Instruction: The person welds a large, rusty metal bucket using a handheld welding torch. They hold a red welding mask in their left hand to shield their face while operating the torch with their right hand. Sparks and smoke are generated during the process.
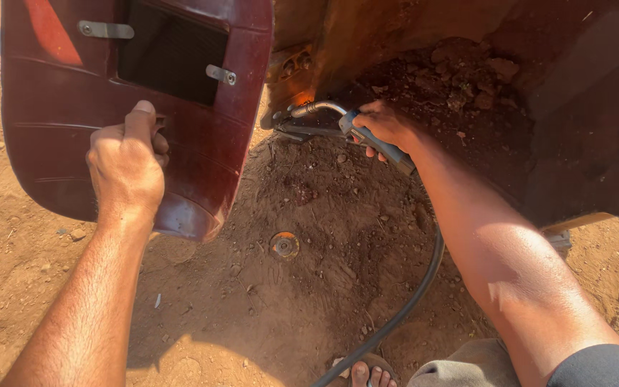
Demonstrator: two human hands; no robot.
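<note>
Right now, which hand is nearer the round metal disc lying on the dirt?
Left, narrowly. The left hand grips the dark red welding shield's handle, up and left of the disc. The right hand holds the welding torch, farther up and right of it.

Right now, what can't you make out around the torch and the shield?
Head view only:
- Torch tip: lost in shadow against the rusty metal.
- Right hand fingers: wrapped under the torch handle.
- Shield: top cut off by the frame edge; its handle is covered by the left hand.
- Cable: runs out at the bottom edge.
</note>
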